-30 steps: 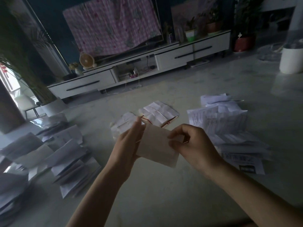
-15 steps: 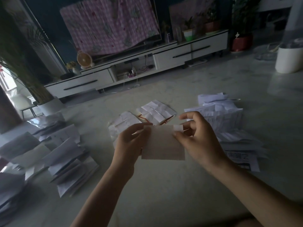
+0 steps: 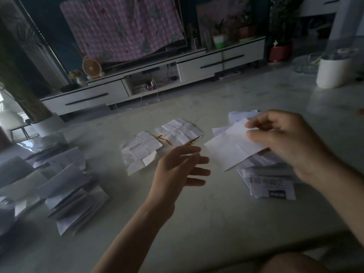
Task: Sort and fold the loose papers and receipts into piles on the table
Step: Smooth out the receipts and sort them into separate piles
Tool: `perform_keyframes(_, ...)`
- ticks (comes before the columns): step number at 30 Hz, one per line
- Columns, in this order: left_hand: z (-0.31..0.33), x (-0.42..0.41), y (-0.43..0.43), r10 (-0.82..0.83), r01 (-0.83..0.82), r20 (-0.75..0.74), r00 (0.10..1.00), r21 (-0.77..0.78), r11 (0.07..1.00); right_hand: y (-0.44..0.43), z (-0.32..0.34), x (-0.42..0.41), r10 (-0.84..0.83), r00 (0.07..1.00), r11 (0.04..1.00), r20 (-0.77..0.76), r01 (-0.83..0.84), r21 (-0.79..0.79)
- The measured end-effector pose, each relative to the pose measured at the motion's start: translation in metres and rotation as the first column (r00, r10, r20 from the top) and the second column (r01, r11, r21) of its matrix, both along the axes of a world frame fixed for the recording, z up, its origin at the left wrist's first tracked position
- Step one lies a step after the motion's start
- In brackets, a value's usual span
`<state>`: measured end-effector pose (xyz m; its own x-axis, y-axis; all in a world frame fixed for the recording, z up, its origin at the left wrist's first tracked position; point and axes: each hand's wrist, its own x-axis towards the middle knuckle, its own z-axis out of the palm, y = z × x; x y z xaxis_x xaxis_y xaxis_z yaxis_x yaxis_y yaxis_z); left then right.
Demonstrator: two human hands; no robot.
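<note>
Right hand [image 3: 291,142] raised over the right side of the table [image 3: 197,229], thumb and curled fingers pinching the upper corner of a folded paper [image 3: 232,148] — the sheet is held in the air, tilted, its far end above the right pile [image 3: 271,186] of printed receipts; whether it touches that pile cannot be told. Left hand [image 3: 177,168] near the middle of the table, fingers straight and spread, holding nothing, its fingertips just apart from the sheet's near corner. Beyond the left hand, two creased sheets lie flat and unfolded: the nearer sheet [image 3: 140,152] and the farther sheet [image 3: 180,131], side by side, with a thin orange strip [image 3: 164,139] between them. Toward the left edge, a fanned stack [image 3: 72,198] of folded papers, with more papers [image 3: 17,174] heaped beside it — dim and partly blurred. Past the table, a low white cabinet [image 3: 86,95] runs along the wall, carrying a small round fan [image 3: 91,67]; a pink checked cloth [image 3: 122,26] hangs above it. A white tub [image 3: 333,72] stands at the far right.
</note>
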<state>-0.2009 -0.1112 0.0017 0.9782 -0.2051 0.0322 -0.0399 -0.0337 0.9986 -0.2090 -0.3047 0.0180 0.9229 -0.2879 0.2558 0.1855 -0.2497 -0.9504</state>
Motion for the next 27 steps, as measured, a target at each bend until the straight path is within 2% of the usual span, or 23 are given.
perform_keyframes(3,-0.003,-0.006,-0.018,-0.069,0.069,0.007,0.998,0.042,0.997,-0.023,0.002,-0.011,-0.018,0.992,0.997,-0.128,0.009,-0.072)
perform_keyframes(5,-0.007,-0.006,-0.028,-0.016,0.007,0.089,0.996,0.097,0.995,-0.034,0.001,-0.019,0.018,0.981,0.998,-0.194,-0.030,-0.060)
perform_keyframes(8,-0.008,0.003,-0.041,0.078,-0.168,0.384,0.920,0.205,0.964,-0.054,0.005,-0.028,0.041,0.971,0.995,-0.237,-0.018,0.100)
perform_keyframes(10,-0.003,0.017,-0.049,0.015,-0.212,0.507,0.862,0.333,0.919,-0.064,0.006,-0.026,0.007,0.983,0.965,-0.185,0.042,0.258)
perform_keyframes(12,-0.002,0.033,-0.061,-0.132,-0.188,0.525,0.841,0.511,0.839,-0.070,0.004,-0.019,-0.050,0.991,0.910,-0.128,0.098,0.404)
perform_keyframes(14,-0.005,0.040,-0.073,-0.246,-0.099,0.462,0.852,0.605,0.790,-0.069,-0.001,-0.012,-0.078,0.992,0.849,-0.100,0.119,0.514)
perform_keyframes(17,-0.021,0.041,-0.080,-0.304,-0.075,0.437,0.847,0.663,0.744,-0.064,-0.004,0.001,-0.093,0.990,0.776,-0.101,0.136,0.615)
perform_keyframes(20,-0.034,0.032,-0.077,-0.309,-0.105,0.510,0.803,0.631,0.768,-0.062,-0.003,0.010,-0.092,0.993,0.732,-0.079,0.121,0.671)
perform_keyframes(21,-0.038,0.028,-0.075,-0.332,-0.121,0.540,0.774,0.640,0.759,-0.059,-0.002,0.011,-0.079,0.994,0.762,-0.075,0.108,0.638)
perform_keyframes(23,-0.048,0.024,-0.072,-0.420,-0.147,0.572,0.705,0.696,0.703,-0.055,-0.009,0.014,-0.068,0.990,0.897,-0.126,0.116,0.426)
perform_keyframes(25,-0.059,0.023,-0.072,-0.502,-0.133,0.547,0.670,0.753,0.644,-0.054,-0.026,0.016,-0.121,0.965,0.992,-0.234,0.126,0.007)
perform_keyframes(27,-0.069,0.025,-0.071,-0.534,-0.097,0.504,0.678,0.782,0.615,-0.053,-0.040,0.016,-0.242,0.925,0.903,-0.294,0.104,-0.417)
